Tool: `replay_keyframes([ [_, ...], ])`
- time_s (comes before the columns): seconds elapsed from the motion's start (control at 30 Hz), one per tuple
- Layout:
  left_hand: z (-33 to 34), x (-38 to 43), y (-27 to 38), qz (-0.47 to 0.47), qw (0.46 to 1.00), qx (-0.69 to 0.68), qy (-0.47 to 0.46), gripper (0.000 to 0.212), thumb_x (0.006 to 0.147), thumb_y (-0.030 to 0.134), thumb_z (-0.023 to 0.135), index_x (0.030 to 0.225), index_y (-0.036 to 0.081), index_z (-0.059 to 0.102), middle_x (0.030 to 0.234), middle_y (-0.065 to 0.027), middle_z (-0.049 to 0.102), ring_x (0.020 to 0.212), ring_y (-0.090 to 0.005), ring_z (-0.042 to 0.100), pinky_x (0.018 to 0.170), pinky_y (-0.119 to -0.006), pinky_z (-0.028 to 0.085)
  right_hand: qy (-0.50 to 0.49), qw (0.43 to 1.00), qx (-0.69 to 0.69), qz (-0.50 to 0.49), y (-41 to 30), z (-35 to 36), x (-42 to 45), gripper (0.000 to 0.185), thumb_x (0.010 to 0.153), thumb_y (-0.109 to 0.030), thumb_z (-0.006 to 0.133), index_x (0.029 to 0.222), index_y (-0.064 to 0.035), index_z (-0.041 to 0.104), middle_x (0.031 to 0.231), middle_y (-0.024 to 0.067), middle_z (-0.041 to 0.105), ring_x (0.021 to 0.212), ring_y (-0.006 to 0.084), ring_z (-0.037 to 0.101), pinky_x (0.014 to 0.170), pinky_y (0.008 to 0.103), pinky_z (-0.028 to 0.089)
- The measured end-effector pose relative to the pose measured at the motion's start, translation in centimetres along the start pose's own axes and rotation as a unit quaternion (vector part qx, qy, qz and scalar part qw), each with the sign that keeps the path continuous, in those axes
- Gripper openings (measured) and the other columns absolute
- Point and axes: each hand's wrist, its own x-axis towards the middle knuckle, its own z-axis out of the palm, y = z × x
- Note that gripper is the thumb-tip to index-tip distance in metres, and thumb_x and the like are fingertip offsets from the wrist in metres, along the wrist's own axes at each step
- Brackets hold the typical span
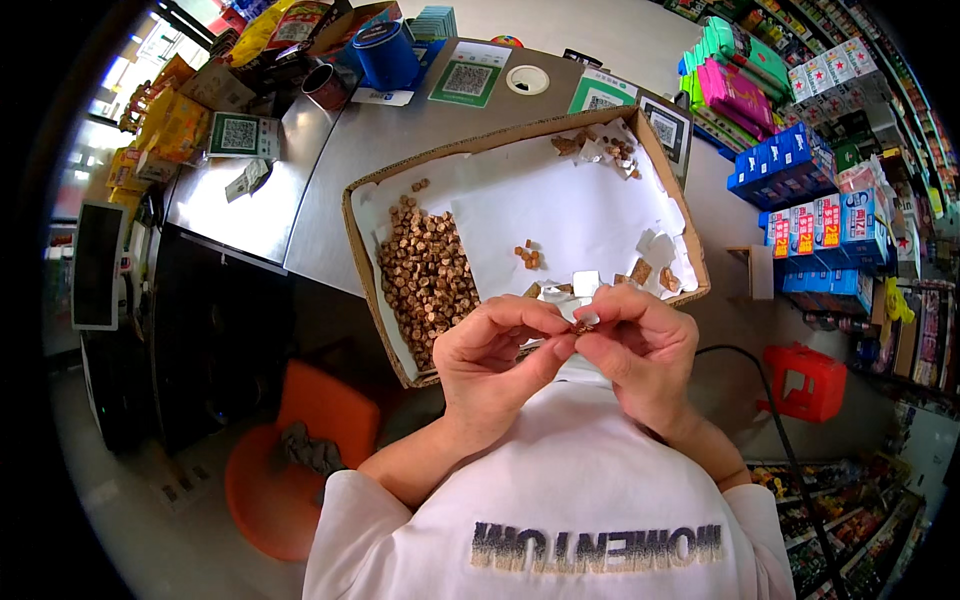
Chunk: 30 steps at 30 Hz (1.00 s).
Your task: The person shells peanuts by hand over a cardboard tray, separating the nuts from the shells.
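Observation:
My left hand [499, 360] and my right hand [645, 345] meet at their fingertips over the near edge of a shallow cardboard tray [356, 247] lined with white paper. Between them they pinch a small brown piece [582, 327] with a bit of white paper or film [589, 318]; what it is exactly cannot be told. A heap of small brown pellets [424, 277] fills the tray's left side. Several orange-brown bits [529, 256] lie near the middle. White scraps [657, 247] and flat brown pieces [640, 271] lie at the right, with more brown crumbs [619, 150] in the far right corner.
The tray rests on a metal counter [330, 180]. Beyond it stand a blue canister [386, 56], a dark cup [324, 86] and cards with printed codes [466, 77]. An orange chair [330, 412] is at the lower left, a red plastic stool [806, 382] at the right, near stacked blue boxes [784, 165].

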Motion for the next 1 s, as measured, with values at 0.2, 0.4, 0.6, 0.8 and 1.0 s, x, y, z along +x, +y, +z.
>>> replay_keyframes([
  [0.2,0.3,-0.4,0.3,-0.011,1.0,0.021,0.018,0.024,0.075,-0.011,0.061,0.098,-0.006,0.055,0.092,-0.0094,0.059,0.085,-0.0139,0.058,0.078,-0.027,0.048,-0.122,0.954,-0.224,-0.155,-0.8,-1.5,0.9,0.019,0.07,0.008,0.065,0.087,0.0017,0.062,0.082,0.0064,0.059,0.068,0.0115,0.053,0.058,0.0225,0.042],
  [0.4,0.6,-0.3,0.9,-0.119,0.992,-0.042,0.009,0.017,0.078,-0.008,0.061,0.094,-0.005,0.058,0.092,-0.01,0.059,0.086,-0.0142,0.058,0.078,-0.026,0.048,-0.19,0.738,-0.509,-0.399,-1.5,-2.9,1.3,0.027,0.065,0.004,0.07,0.09,-0.0029,0.063,0.076,0.0045,0.057,0.064,0.0163,0.05,0.052,0.0234,0.038],
  [0.6,0.4,-0.2,0.0,-0.002,0.999,-0.027,-0.025,0.014,0.077,-0.008,0.06,0.091,-0.005,0.059,0.09,-0.0103,0.06,0.079,-0.0145,0.056,0.072,-0.024,0.047,-0.147,0.904,-0.258,-0.308,1.0,-1.5,1.4,0.016,0.073,-0.001,0.067,0.087,-0.0026,0.06,0.075,0.0038,0.054,0.063,0.0126,0.048,0.055,0.0214,0.038],
  [0.8,0.5,0.1,0.1,0.095,0.976,0.192,0.036,0.012,0.074,-0.009,0.063,0.084,-0.004,0.058,0.08,-0.0105,0.06,0.072,-0.015,0.056,0.065,-0.023,0.045,-0.009,0.996,0.015,-0.085,2.5,0.7,0.2,0.009,0.083,-0.005,0.061,0.085,-0.0001,0.054,0.07,0.0,0.052,0.065,0.0058,0.044,0.059,0.0187,0.038],
  [1.0,-0.4,0.8,-0.4,0.104,0.947,0.305,0.021,0.019,0.073,-0.007,0.065,0.091,-0.005,0.059,0.082,-0.0117,0.061,0.073,-0.0165,0.059,0.065,-0.024,0.047,0.058,0.992,0.096,0.05,2.8,0.5,0.4,0.011,0.086,-0.012,0.058,0.081,-0.0033,0.053,0.075,0.0005,0.054,0.068,0.0057,0.046,0.066,0.0199,0.038],
])
